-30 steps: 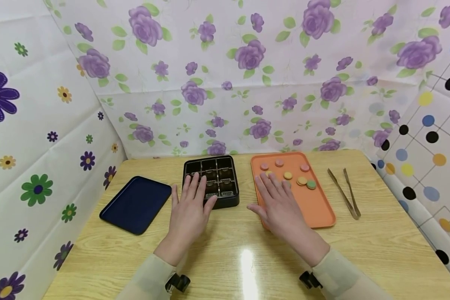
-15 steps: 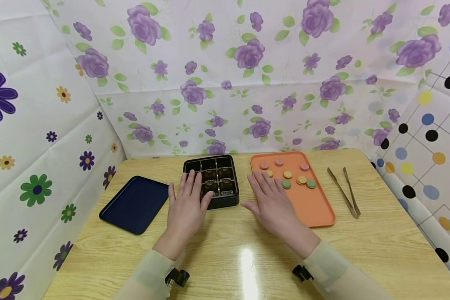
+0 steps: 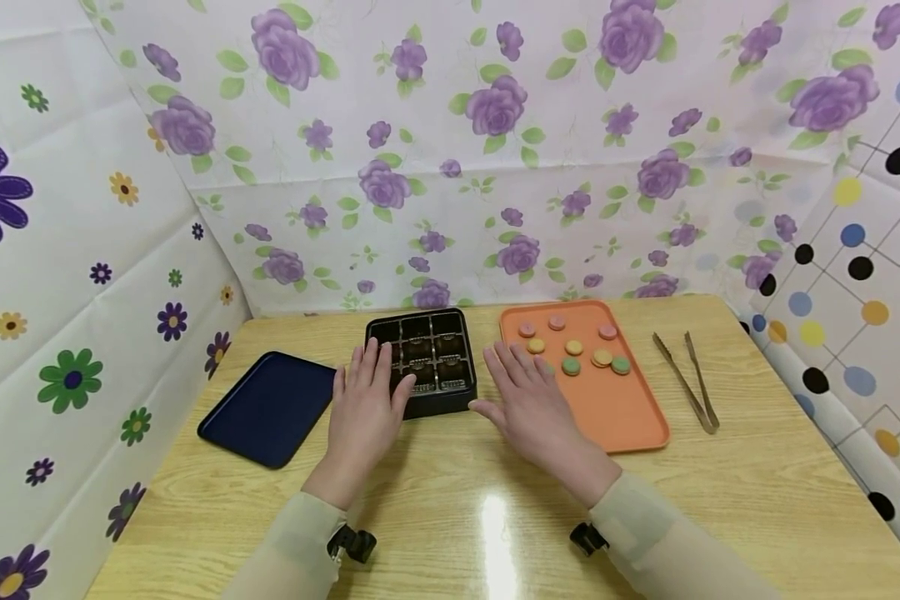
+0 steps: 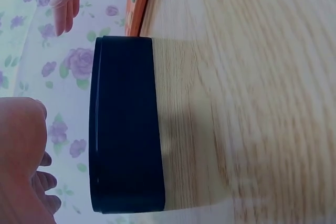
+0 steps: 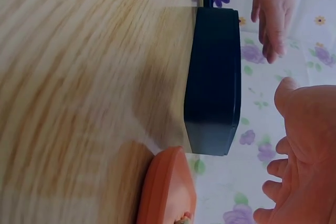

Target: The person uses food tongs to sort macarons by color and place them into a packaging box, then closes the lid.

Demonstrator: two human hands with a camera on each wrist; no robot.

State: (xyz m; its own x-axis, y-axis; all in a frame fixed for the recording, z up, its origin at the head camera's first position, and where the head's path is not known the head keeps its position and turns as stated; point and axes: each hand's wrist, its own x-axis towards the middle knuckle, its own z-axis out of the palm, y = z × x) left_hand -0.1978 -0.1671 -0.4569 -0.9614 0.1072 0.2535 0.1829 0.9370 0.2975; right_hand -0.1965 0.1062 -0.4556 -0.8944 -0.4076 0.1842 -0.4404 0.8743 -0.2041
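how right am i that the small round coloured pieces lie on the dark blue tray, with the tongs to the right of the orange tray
Not quite: the small round coloured pieces lie on the orange tray, not on the dark blue tray, as the head view shows. The tongs do lie to the right of the orange tray.

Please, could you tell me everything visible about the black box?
The black box looks plastic, rectangular with rounded corners, its inside divided into a grid of compartments. Open on top, it stands flat on the table between the navy tray and orange tray. The left hand hovers over its near left corner without touching.
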